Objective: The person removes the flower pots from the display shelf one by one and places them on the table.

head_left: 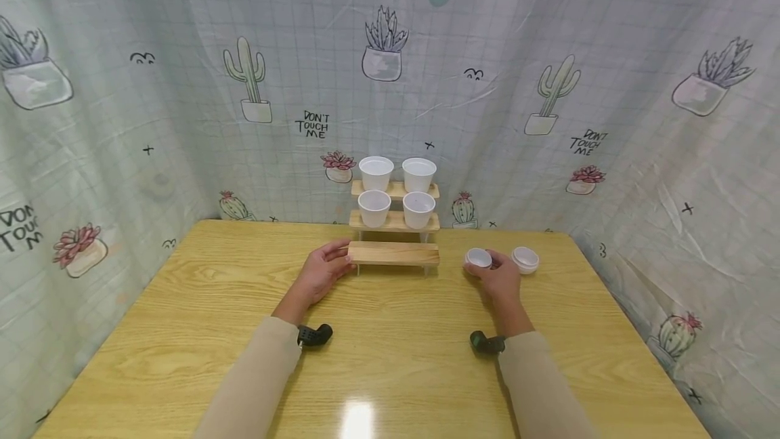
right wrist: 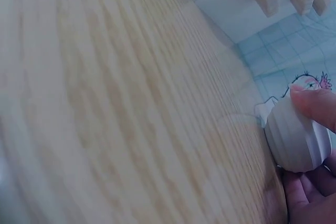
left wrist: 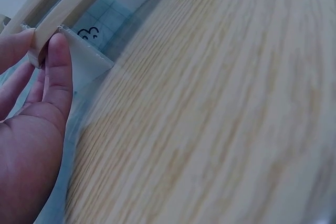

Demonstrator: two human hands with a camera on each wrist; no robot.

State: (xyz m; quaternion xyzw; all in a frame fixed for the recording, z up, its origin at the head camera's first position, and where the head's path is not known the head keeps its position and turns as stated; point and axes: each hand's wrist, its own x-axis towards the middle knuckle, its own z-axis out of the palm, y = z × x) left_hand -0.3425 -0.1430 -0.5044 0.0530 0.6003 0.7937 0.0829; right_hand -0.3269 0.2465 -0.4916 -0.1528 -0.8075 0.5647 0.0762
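A three-step wooden stand (head_left: pixel 393 253) with clear side supports is at the back middle of the table. My left hand (head_left: pixel 323 272) is at the left end of its lowest step; in the left wrist view the thumb and fingers pinch the board's end (left wrist: pixel 48 38). To the right of the stand, my right hand (head_left: pixel 501 276) grips a small white bowl (head_left: pixel 478 258) between thumb and fingers. The right wrist view shows that bowl's ribbed side (right wrist: pixel 294 135), low at the tabletop. Just right of this hand sits another small white bowl (head_left: pixel 525 259).
White cups stand on the stand's upper two steps, two per step, such as the front left cup (head_left: pixel 374 208) and the back right cup (head_left: pixel 418 175). A cactus-print curtain (head_left: pixel 475 32) hangs behind and beside the wood-grain table (head_left: pixel 390 344).
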